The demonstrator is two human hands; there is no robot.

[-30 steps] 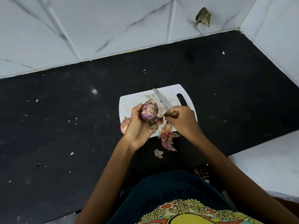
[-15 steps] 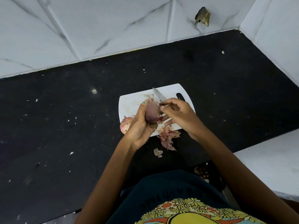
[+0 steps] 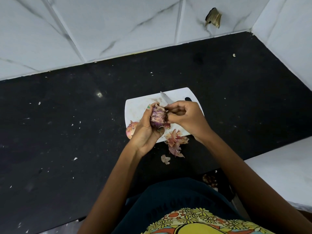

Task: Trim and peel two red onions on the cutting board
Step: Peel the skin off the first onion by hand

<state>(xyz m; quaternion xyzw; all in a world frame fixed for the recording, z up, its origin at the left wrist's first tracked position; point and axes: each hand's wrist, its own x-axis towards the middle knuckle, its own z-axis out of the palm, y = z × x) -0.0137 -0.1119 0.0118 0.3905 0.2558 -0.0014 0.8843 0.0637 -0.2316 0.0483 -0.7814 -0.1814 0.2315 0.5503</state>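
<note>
On the black countertop (image 3: 67, 132) the white cutting board (image 3: 140, 107) serves as the landmark. At the board's left near corner an unpeeled red onion (image 3: 130, 130) lies half hidden behind the left hand (image 3: 146, 132). That hand is raised over the board's near left part, its fingers and thumb curled round a partly peeled red onion (image 3: 157, 116), purple and white streaked, with ragged skin hanging from its lower end. Just right of this onion, over the middle of the board, the right hand (image 3: 187, 119) has its fingers curled, thumb and fingertips pinching at the onion's skin on its right side; the same hand holds a knife (image 3: 166, 98), whose blade sticks out from the fingers toward the board's far edge. The board's dark handle slot (image 3: 187, 99) shows beyond the right hand, at the far right corner. Loose onion peels (image 3: 175, 142) lie across the board's near edge, and one small scrap (image 3: 165, 159) sits on the countertop just nearer than them
</note>
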